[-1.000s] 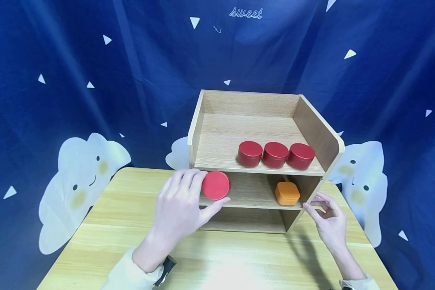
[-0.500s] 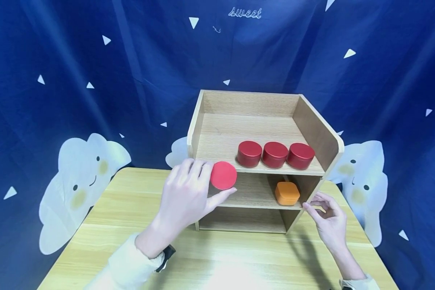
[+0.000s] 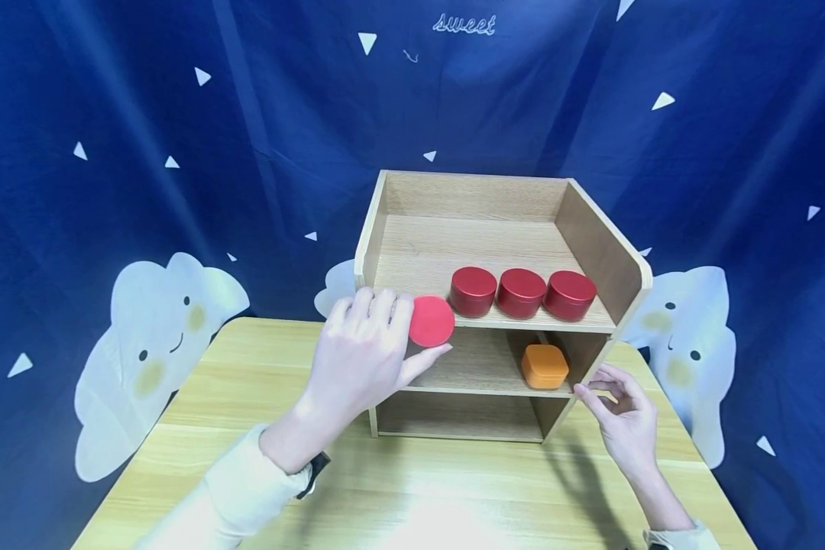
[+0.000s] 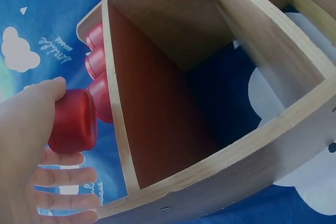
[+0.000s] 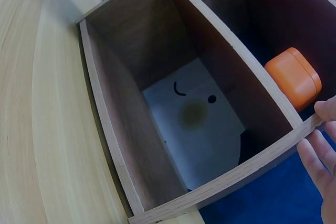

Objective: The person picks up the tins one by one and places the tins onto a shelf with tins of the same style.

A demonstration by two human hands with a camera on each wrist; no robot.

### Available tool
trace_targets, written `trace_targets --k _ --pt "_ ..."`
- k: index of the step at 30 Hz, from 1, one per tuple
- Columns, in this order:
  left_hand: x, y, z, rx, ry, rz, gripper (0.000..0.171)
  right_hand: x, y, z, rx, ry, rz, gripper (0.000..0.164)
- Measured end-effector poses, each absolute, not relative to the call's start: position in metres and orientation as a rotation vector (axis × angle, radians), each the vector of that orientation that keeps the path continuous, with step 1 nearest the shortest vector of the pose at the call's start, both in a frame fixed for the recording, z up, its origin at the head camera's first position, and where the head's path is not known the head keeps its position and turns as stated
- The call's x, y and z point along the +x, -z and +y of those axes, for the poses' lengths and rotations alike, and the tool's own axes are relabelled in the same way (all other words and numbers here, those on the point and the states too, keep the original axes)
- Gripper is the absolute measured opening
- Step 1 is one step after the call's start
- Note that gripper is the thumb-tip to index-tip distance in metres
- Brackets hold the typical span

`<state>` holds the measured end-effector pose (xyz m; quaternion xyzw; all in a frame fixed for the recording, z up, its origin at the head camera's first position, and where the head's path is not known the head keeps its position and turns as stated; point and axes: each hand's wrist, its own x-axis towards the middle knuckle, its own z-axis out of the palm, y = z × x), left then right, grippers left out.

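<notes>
My left hand holds a round red tin between thumb and fingers, lid facing me. It hovers in front of the top board's front edge, left of three matching red tins lined up on the top level. The left wrist view shows the held tin beside that row, fingers spread below it. At the right, my right hand pinches the front edge of the wooden shelf, thumb in front and fingers on the outer side. An orange square tin sits on the middle level, near that hand.
The three-level shelf stands on a light wooden table. Its raised side panel bounds the top level on the right. Behind the table hangs a blue curtain printed with clouds and triangles.
My left hand has lifted the red tin up and to the right, from in front of the middle level to the top board's edge. My right hand has stayed put.
</notes>
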<state>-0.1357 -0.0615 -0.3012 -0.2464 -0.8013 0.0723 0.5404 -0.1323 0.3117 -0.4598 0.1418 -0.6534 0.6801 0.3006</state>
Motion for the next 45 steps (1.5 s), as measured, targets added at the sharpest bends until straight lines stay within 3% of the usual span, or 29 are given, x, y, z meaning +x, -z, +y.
trace_targets --k 8,45 --pt "-0.143 0.294 -0.061 -0.629 -0.201 -1.847 0.063 -0.132 0.46 0.311 0.374 -1.811 -1.732 0.046" --pt "-0.178 0.279 -0.069 -0.769 -0.265 -1.902 0.069 -0.132 0.458 0.311 0.392 -1.813 -1.724 0.046"
